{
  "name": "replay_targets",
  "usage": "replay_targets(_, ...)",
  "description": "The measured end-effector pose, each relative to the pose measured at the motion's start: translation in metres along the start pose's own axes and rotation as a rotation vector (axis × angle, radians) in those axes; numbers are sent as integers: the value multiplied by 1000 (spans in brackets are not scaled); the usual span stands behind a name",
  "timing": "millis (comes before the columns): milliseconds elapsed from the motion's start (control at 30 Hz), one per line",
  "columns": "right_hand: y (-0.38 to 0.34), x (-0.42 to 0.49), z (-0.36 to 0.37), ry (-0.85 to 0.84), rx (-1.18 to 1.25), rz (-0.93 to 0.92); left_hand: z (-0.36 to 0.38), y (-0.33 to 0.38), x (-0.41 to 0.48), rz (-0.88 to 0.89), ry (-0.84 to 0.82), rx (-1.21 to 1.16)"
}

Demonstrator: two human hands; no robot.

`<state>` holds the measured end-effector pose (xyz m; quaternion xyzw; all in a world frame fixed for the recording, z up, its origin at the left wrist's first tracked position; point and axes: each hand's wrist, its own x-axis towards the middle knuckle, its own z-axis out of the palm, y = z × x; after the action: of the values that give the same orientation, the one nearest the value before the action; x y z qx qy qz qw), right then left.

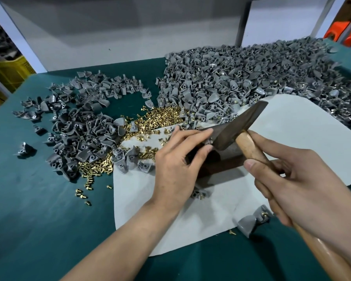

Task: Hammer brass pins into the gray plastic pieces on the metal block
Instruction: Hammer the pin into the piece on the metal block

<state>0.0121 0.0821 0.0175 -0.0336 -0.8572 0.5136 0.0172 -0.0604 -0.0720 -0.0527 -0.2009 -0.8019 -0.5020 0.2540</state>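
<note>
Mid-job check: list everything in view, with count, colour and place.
gray plastic pieces: two large heaps, gray, left and back right
brass pins: one loose heap, gold, between the heaps
held piece: one, gray, at the block under the hammer head
metal block: one, dark, centre, on the sheet
hammer: one, dark head, wooden handle, over the block
sheet: one, white, under the block
table cover: one, green
crate: one, yellow, far left
left hand: pinches the held piece
right hand: grips the hammer handle

Matt gray plastic pieces (221,82), shiny brass pins (160,116), dull dark metal hammer head (237,126), glossy wooden handle (249,145)
</note>
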Motion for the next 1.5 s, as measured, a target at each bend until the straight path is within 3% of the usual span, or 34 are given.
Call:
replay_targets(100, 1, 1, -2, 17, -28, -31, 1, 0, 0, -57, -18, -74)
replay_targets(300, 0, 4, -8, 95, -134, -156, 3, -3, -1, 8, 28, -94)
replay_targets(667, -19, 2, -5, 178, -490, -300, 7, -3, 2, -35, 33, -168)
replay_targets(900, -19, -3, 0, 153, -455, -276, 4, -2, 0, -41, 15, -186)
replay_targets(1067, -17, -4, -2, 212, -606, -338, 5, -2, 1, -43, 18, -172)
replay_targets(1167, -19, -4, 9, 100, -507, -205, 5, -2, 1, -51, 13, -139)
replay_targets(1400, -16, 2, -4, 164, -591, -302, 5, 1, 2, -39, 17, -141)
replay_targets(1500, -15, -2, 3, 100, -460, -235, 5, -1, 0, -36, 9, -123)
